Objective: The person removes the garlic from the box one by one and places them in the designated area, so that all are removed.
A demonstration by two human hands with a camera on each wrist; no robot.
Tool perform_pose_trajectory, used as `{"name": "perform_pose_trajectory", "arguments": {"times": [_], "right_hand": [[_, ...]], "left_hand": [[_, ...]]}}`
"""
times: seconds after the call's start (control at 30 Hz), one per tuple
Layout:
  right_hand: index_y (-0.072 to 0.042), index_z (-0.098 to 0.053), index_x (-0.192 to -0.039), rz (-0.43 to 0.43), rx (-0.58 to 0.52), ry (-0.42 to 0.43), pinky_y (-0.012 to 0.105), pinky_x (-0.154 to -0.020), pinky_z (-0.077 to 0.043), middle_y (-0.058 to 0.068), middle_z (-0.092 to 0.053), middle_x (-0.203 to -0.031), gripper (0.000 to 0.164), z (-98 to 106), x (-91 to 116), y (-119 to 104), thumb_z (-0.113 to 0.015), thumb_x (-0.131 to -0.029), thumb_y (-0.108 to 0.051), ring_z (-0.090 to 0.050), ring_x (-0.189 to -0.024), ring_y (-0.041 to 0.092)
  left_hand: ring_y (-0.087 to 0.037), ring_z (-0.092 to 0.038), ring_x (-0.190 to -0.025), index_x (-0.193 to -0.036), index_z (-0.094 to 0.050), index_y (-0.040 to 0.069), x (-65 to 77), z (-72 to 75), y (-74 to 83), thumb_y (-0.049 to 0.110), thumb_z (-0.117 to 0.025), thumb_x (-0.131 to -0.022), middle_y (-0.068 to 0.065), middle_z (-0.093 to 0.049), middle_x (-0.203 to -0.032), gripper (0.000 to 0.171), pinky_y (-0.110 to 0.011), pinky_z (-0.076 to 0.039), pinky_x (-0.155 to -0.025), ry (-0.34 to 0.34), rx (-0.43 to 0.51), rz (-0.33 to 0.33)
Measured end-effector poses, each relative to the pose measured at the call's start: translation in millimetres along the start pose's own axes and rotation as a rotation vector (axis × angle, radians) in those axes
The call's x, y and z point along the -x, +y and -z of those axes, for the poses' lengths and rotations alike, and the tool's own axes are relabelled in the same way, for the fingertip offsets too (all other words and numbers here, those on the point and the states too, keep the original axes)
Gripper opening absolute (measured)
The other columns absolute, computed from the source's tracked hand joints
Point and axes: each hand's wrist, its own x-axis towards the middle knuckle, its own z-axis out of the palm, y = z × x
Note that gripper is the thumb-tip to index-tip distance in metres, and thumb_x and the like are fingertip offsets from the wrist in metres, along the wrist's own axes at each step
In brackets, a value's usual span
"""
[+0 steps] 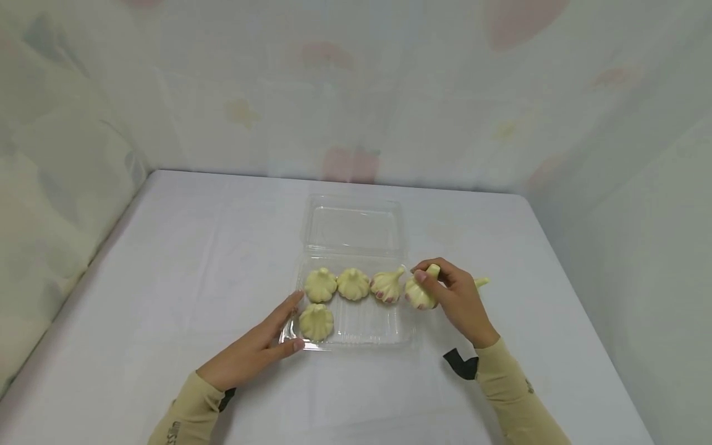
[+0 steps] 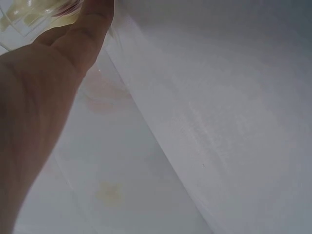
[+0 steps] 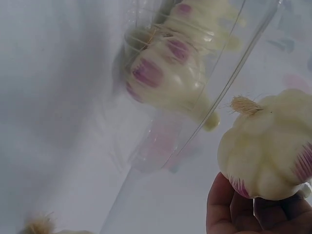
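My right hand (image 1: 458, 303) grips a garlic bulb (image 1: 419, 293) with a pale stem and purple streaks, just off the right side of a clear plastic container (image 1: 367, 330). In the right wrist view, fingers hold that garlic bulb (image 3: 268, 146) by its stem side, roots facing outward. Inside the container, a row of three garlic bulbs (image 1: 353, 284) lies along the back, and another garlic bulb (image 1: 316, 322) sits at the front left. My left hand (image 1: 253, 352) rests against the container's left side, fingers and thumb spread and extended.
The container's hinged lid (image 1: 354, 227) lies folded back, away from me. Behind my right hand, a further bulb shows only its stem (image 1: 481, 282). The white table (image 1: 194, 247) is bordered by patterned fabric walls (image 1: 267, 93).
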Motion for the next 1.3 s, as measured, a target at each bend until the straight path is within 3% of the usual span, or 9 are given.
{"name": "perform_pose_trajectory", "arguments": {"times": [0.37,0.67,0.97,1.3], "right_hand": [[0.002,-0.069,-0.106,-0.062,0.03,0.018,0.021,-0.06,-0.048,0.015,-0.07,-0.102,0.01,8.7,11.9,-1.9,-0.064,-0.1,-0.005,-0.058,-0.077,0.01],[-0.004,-0.071,-0.108,-0.042,0.037,0.046,0.022,-0.066,-0.05,0.008,-0.07,-0.104,0.016,18.5,18.2,12.7,-0.066,-0.101,-0.017,-0.061,-0.084,0.014],[-0.004,-0.07,-0.109,-0.05,0.016,0.095,0.024,-0.066,-0.053,0.008,-0.069,-0.099,0.016,30.8,24.7,15.9,-0.064,-0.102,-0.017,-0.062,-0.08,0.017],[-0.002,-0.068,-0.113,-0.087,0.0,0.133,0.024,-0.067,-0.054,0.011,-0.069,-0.106,0.019,41.5,32.4,13.3,-0.063,-0.103,-0.017,-0.063,-0.086,0.016]], "left_hand": [[-0.033,-0.016,-0.15,-0.164,-0.009,0.028,-1.2,-2.7,-3.2,0.032,-0.06,-0.104,-0.005,-0.01,-0.168,0.08,-0.06,-0.024,-0.114,-0.005,0.0,-0.016],[-0.032,-0.017,-0.15,-0.164,-0.01,0.025,-1.7,-0.8,-1.2,0.032,-0.061,-0.104,-0.004,-0.011,-0.168,0.08,-0.059,-0.024,-0.115,-0.002,0.005,-0.036],[-0.032,-0.015,-0.15,-0.164,-0.01,0.028,0.5,-1.7,-0.4,0.033,-0.062,-0.103,-0.006,-0.01,-0.168,0.08,-0.059,-0.022,-0.115,0.007,-0.011,-0.029],[-0.032,-0.015,-0.151,-0.164,-0.01,0.028,1.9,-2.2,-0.5,0.032,-0.061,-0.104,-0.003,-0.01,-0.168,0.08,-0.06,-0.022,-0.115,0.012,0.007,-0.028]]}}
